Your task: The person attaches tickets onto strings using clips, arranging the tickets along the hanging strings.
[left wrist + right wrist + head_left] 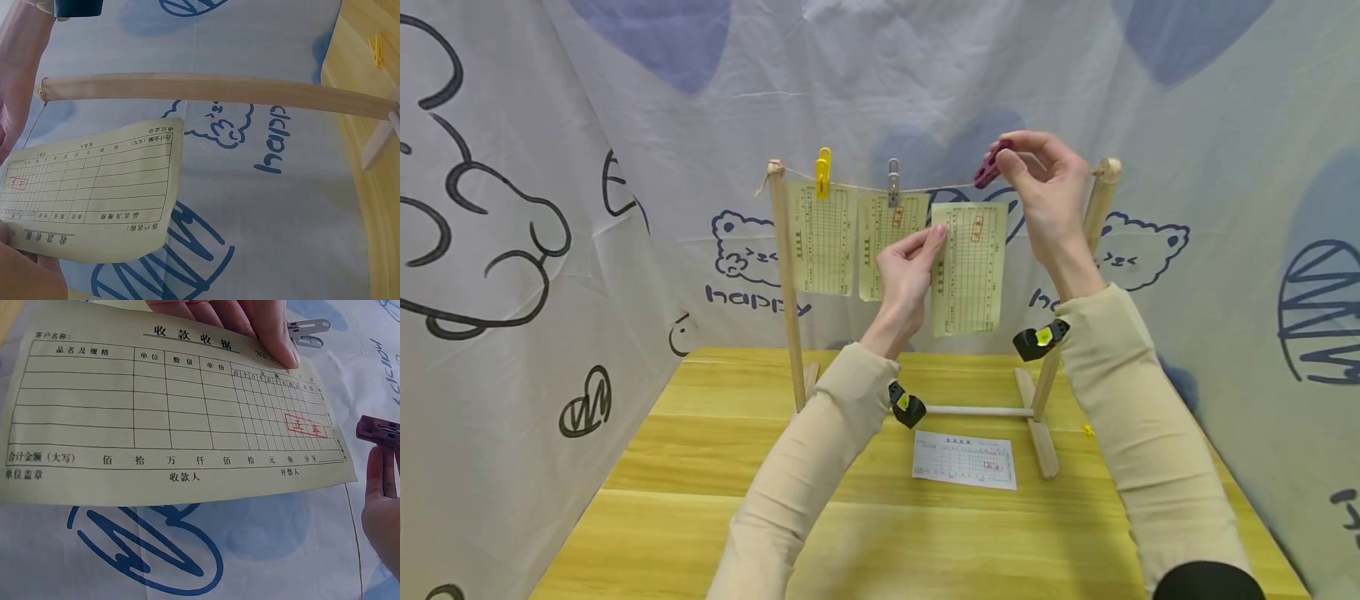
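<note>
Pinched a pale yellow-green payment receipt (967, 275) by its 9 o'clock edge, near the top, between thumb and fingers of the left hand (908, 277). Held it on end, with its printed title along that same edge, a red boxed stamp toward its 12 o'clock end, and its upper edge just below a thin string (942, 187). Pinched a dark purple clothespin (992, 164) between thumb and fingers of the right hand (1049, 187), between 12 and 1 o'clock from the receipt. Could not tell contact between clothespin and string.

Saw two more receipts clipped to the string toward 9 o'clock: the nearer receipt (880, 221) under a gray clothespin (893, 185), partly behind the left hand, and the farther receipt (823, 242) under a yellow clothespin (823, 173). Traced the string between wooden posts, one post (790, 283) at 9 o'clock, the other post (1099, 204) at 3 o'clock, with a white rod (977, 411) low between them.

Found a white printed slip (964, 460) lying flat on the wood-grained surface (700, 467), toward 6 o'clock from the held receipt, and a loose yellow clothespin (1088, 430) between 4 and 5 o'clock. Noted a pale cloth (662, 167) behind, printed with bear faces and the word "happy".
</note>
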Tool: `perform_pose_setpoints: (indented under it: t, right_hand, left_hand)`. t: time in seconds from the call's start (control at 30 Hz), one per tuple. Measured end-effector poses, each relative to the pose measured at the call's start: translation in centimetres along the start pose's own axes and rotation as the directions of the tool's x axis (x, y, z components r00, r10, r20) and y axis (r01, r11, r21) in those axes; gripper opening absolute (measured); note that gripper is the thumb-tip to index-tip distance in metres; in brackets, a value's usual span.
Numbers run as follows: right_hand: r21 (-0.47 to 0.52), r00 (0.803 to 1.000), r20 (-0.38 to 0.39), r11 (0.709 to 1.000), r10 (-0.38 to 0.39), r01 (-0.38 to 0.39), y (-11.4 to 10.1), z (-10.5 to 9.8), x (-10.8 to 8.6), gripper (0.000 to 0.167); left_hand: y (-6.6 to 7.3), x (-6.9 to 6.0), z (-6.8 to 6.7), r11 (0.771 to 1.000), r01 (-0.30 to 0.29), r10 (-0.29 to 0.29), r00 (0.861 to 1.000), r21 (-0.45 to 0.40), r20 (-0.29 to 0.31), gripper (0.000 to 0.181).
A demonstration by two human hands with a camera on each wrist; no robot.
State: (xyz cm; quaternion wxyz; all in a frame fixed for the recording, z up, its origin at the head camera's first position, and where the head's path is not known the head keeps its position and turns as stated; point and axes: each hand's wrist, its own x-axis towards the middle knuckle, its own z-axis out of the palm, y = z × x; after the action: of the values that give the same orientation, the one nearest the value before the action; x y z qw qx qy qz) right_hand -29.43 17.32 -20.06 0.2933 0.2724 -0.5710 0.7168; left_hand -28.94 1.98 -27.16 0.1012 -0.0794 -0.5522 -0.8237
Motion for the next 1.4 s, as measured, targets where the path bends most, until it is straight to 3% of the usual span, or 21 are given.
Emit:
perform_pose_setpoints:
  t: [0.47,0.83,1.4]
  right_hand:
    - [-0.078,0.999,-0.021,0.997,-0.029,0.027,0.7,0.6,1.3,0.006]
    - [-0.06,0.996,-0.074,0.996,0.059,-0.064,0.4,1.2,1.8,0.003]
    - [-0.29,0.992,-0.111,0.953,0.06,-0.09,0.8,1.9,2.1,0.007]
  left_hand:
    - [0.2,0.5,0.5,0.999,0.021,-0.02,0.999,0.025,-0.039,0.027]
    - [0.1,0.9,0.7,1.0,0.021,-0.02,0.998,0.023,-0.066,0.026]
    - [0.1,1.4,1.0,1.0,0.004,-0.003,0.996,0.012,-0.091,0.025]
